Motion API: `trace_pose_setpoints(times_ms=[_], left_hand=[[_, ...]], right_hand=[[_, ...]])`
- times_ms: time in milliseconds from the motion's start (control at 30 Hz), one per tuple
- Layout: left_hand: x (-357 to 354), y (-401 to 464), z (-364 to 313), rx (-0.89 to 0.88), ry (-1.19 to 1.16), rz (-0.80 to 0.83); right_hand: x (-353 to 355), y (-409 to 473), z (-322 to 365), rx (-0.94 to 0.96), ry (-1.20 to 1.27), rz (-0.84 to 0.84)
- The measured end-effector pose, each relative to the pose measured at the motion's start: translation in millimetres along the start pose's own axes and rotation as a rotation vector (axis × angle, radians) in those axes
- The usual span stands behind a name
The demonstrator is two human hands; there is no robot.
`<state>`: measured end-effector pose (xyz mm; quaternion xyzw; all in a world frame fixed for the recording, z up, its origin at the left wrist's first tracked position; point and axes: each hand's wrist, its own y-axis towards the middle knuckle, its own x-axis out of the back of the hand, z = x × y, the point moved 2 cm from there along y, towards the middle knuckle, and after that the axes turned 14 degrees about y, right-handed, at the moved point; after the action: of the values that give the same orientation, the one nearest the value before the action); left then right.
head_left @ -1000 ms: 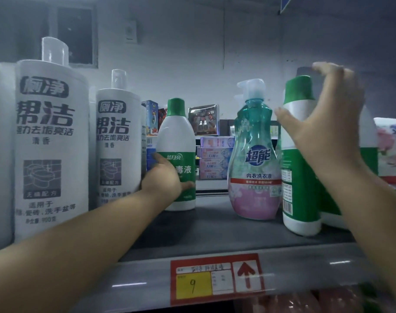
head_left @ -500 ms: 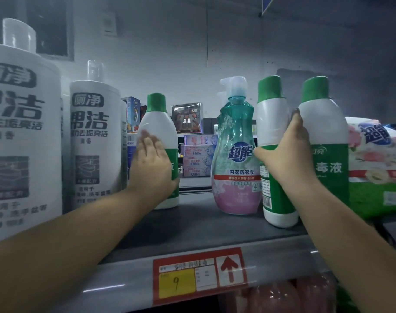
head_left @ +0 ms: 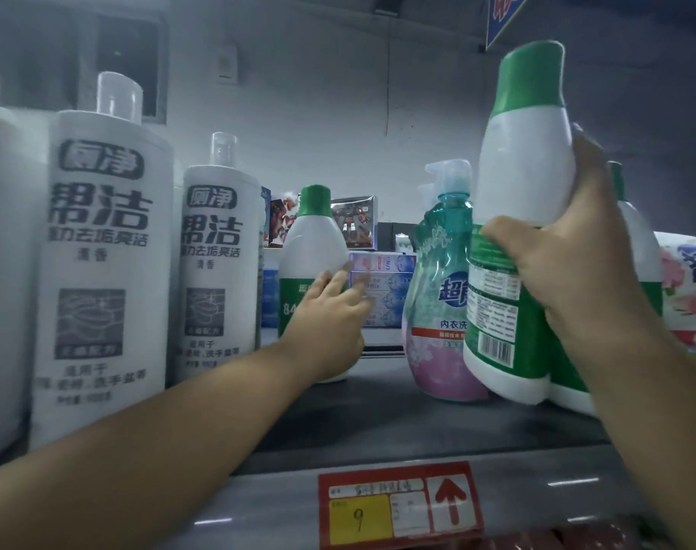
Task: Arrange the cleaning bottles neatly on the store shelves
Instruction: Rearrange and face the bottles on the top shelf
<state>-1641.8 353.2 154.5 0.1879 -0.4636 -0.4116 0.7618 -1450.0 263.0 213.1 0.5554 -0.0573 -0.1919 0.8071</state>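
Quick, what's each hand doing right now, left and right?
Left hand: open, fingers straight against the small green-capped bottle on the shelf.
Right hand: gripping a tilted green-capped bottle.

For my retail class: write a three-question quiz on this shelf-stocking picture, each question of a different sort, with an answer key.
1. True or false: the right hand grips a green-capped bottle that is tilted, with its base lifted off the shelf.
2. Multiple choice: the left hand rests on
A. a tall white bottle with a clear cap
B. the small green-capped bottle
C. the price tag
3. Fill in: the teal pump bottle stands between the small green-capped bottle and the ____ bottle.

Key: 1 true; 2 B; 3 lifted (the one held in the right hand).
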Motion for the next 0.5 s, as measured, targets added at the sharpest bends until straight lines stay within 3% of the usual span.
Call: trace_pose_setpoints(times_ms=[133,267,400,500], left_hand=[[-3.5,-3.2,5.8,0.066,0.007,0.049],[-1.1,-7.6,18.3,0.341,-0.025,-0.034],[-3.0,-8.6,25.1,0.609,-0.299,0.101],[-0.7,10.0,26.5,0.709,-0.405,0.079]], right_hand=[[-26.2,0.6,16.5,-0.008,0.071,0.035],[-55.9,-6.5,7.3,-0.055,0.110,0.051],[-77.1,-25.7,-11.5,-0.094,0.098,0.065],[-87.7,-36.8,-21.6,-0.040,0.078,0.039]])
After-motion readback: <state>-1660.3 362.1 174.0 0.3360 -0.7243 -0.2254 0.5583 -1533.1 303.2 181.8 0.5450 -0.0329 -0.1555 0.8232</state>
